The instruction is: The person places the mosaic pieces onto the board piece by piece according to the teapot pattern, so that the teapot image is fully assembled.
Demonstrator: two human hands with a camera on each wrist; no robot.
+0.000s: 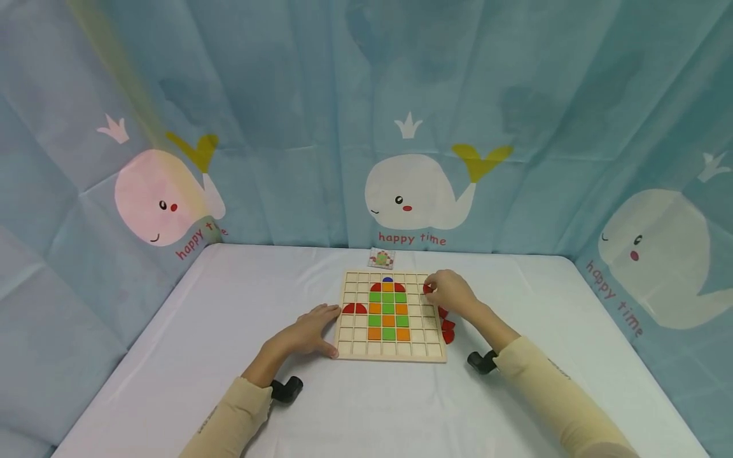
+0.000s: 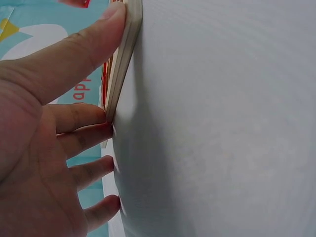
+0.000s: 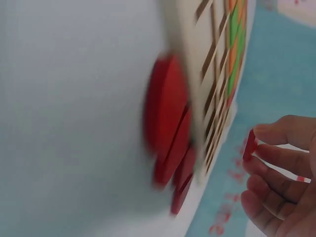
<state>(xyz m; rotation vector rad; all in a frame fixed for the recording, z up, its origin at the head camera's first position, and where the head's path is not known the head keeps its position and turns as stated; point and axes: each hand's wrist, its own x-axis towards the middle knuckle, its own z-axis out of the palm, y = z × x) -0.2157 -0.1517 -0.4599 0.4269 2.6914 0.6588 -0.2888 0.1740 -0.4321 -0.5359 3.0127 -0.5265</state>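
Observation:
A square wooden grid board [image 1: 359, 348] lies on the table, with green, orange, red and blue pieces set in its cells. My left hand [image 1: 309, 329] rests against the board's left edge. In the left wrist view its thumb [image 2: 86, 52] touches the rim and its fingers are fairly straight. Over the board's upper right cells, my right hand [image 1: 454, 294] pinches a small red piece [image 3: 250, 145] between thumb and fingertips, above the surface. Two red quarter-circle pieces [image 1: 355, 308] sit side by side in the left cells.
Several loose red pieces [image 1: 448, 331] lie along the board's right edge. A small picture card [image 1: 381, 258] lies behind the board. The white tabletop [image 1: 366, 407] meets a blue whale-print curtain [image 1: 309, 191] at the back and sides.

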